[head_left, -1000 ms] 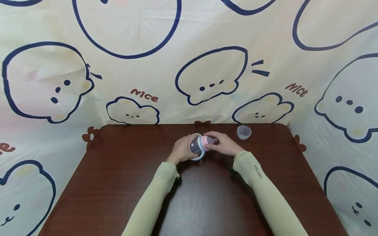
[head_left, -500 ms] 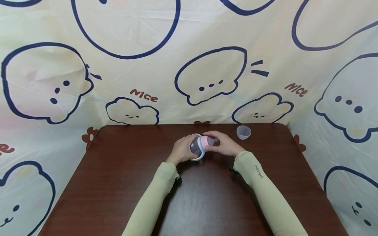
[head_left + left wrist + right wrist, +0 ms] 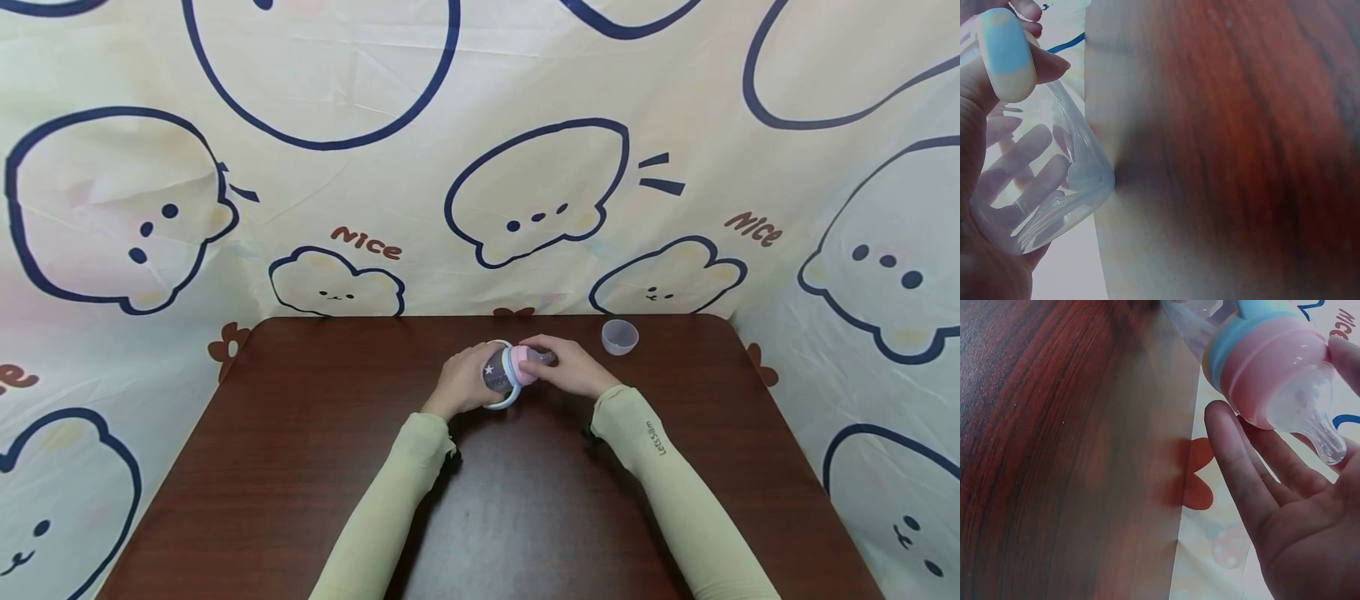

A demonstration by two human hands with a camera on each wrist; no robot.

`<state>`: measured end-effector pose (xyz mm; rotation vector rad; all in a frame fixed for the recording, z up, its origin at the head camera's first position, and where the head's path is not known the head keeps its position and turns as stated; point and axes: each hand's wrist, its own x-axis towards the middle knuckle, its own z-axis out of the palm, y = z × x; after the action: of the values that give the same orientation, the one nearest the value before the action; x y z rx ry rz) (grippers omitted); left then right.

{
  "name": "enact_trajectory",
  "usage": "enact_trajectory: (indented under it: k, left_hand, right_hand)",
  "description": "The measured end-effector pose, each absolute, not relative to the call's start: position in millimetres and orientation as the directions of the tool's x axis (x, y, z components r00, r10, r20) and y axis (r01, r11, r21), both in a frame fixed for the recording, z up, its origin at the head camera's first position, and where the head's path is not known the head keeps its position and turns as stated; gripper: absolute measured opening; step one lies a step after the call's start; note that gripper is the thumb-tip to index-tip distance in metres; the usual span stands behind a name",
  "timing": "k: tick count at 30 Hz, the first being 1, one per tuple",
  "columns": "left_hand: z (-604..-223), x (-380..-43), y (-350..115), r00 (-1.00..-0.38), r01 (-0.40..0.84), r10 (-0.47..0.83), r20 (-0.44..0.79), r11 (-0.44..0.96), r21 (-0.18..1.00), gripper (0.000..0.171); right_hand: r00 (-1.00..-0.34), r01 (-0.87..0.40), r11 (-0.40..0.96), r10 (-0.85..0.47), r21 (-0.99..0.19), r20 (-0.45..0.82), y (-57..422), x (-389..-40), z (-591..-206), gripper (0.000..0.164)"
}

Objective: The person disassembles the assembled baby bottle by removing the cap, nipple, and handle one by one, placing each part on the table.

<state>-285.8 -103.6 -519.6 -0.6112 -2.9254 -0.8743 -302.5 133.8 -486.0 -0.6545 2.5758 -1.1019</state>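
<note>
Near the far middle of the table, my left hand [image 3: 468, 378] grips a clear baby bottle [image 3: 496, 372] by its body, nipple pointing right. In the left wrist view, fingers show through the transparent bottle wall [image 3: 1094, 165]. A light-blue handle ring [image 3: 1215, 359] circles its neck below the pink collar [image 3: 1272, 362]. The clear nipple [image 3: 1316, 428] stands out of that collar. My right hand [image 3: 573, 367] holds the collar, its thumb on one side and fingers along the other. A small translucent cap [image 3: 619, 337] sits on the table beyond the right hand.
The dark brown wooden table [image 3: 360, 500] ends at its far edge against a cream cartoon-print cloth [image 3: 420, 192]. More of the same cloth hangs along the left and right sides.
The right hand's fingers and thumb have shifted slightly around the pink collar. The left hand, bottle and cap have kept their places.
</note>
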Motion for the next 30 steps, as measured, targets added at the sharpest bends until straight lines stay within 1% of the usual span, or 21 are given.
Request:
enact_trajectory:
  k: [9, 19, 24, 30]
  left_hand:
    - [-520.1, -285.9, -103.1, -0.922, 0.380, 0.359, 0.141, 0.776, 0.504, 0.082]
    - [-519.4, -285.1, -103.7, -0.926, 0.369, 0.352, 0.133, 0.779, 0.507, 0.084]
    - [-518.5, -284.6, -103.5, -0.927, 0.365, 0.353, 0.126, 0.774, 0.517, 0.085]
    - [-519.6, -285.3, -103.5, -0.924, 0.376, 0.360, 0.133, 0.779, 0.502, 0.082]
  right_hand:
    - [-0.855, -0.314, 0.586, -0.517, -0.747, -0.046, 136.1, -301.0, -484.1, 0.054]
    - [-0.847, -0.340, 0.585, -0.531, -0.736, -0.030, 137.2, -302.1, -484.0, 0.058]
    - [-0.849, -0.349, 0.587, -0.527, -0.731, -0.018, 137.7, -302.4, -485.0, 0.056]
    - [-0.871, -0.329, 0.595, -0.491, -0.734, -0.008, 135.4, -302.4, -483.3, 0.052]
